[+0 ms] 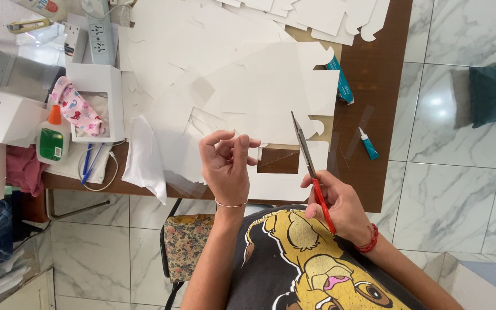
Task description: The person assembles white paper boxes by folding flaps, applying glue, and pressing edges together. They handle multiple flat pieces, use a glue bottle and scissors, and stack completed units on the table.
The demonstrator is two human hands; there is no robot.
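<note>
We hold red-handled scissors (312,175) in our right hand (340,208), grip closed around the handles with blades pointing away, ready to cut. Our left hand (225,166) pinches a clear plastic sheet (271,152) taut above the white card cut-outs (231,74) covering the bench (368,115).

Your left hand (225,166) is raised left of your right hand (340,209), which holds scissors (311,172) pointing away over the table (374,86). Card sheets (242,86) lie beyond both hands, a glue bottle (53,138) far left, and a small tube (368,143) to the right.
</note>
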